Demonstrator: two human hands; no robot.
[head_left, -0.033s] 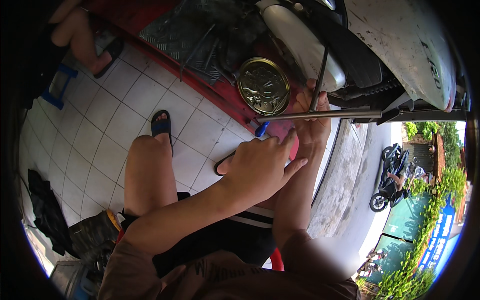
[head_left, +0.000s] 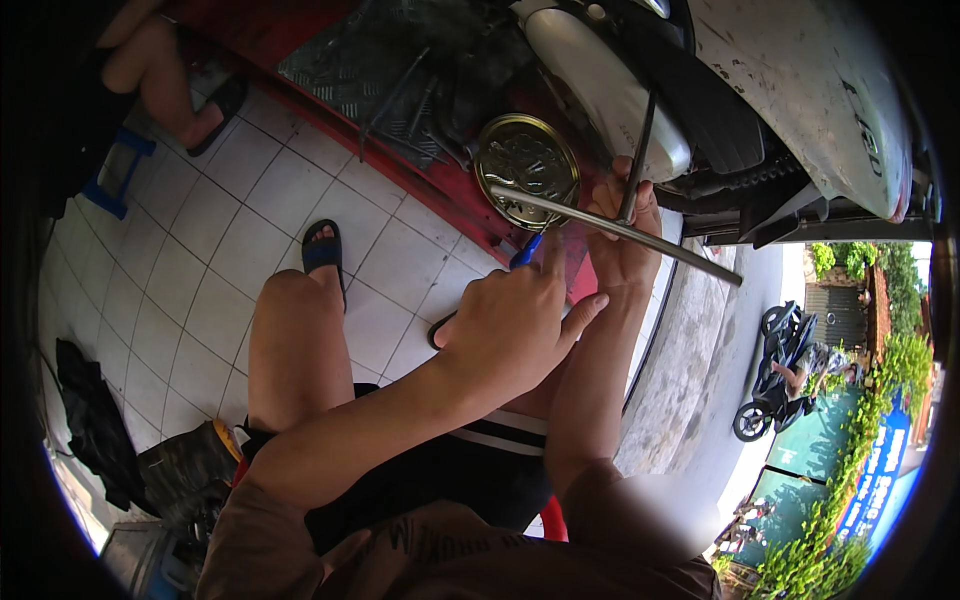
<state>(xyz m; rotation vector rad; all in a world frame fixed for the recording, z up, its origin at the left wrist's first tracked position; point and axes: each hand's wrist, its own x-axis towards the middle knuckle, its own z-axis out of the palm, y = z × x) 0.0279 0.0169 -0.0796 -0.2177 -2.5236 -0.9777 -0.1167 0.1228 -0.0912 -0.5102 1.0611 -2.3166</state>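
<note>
Steel T-shaped tool sits in our right hand, palm up, fingers curled round the joint of stem and crossbar. Crossbar slants, left end over the round gold tray, right end lower and out past our wrist. Stem runs away from us to the pale, rounded cover on the motorbike; can't tell if its far tip is seated on anything. Our left hand is just nearer and to the left, back of hand up, index finger stretched toward the crossbar, thumb spread wide. We see nothing in that grip; the other fingers are mostly hidden, and we can't tell if the index fingertip touches the bar. Gold tray holds dark, wet-looking small stuff, too unclear to name, and rests on the red platform. Blue handle pokes out by the tray's near edge. White floor tiles cover our left; a blue stool and another person's leg are far left. Two-wheeler with a rider out right, on the street.
</note>
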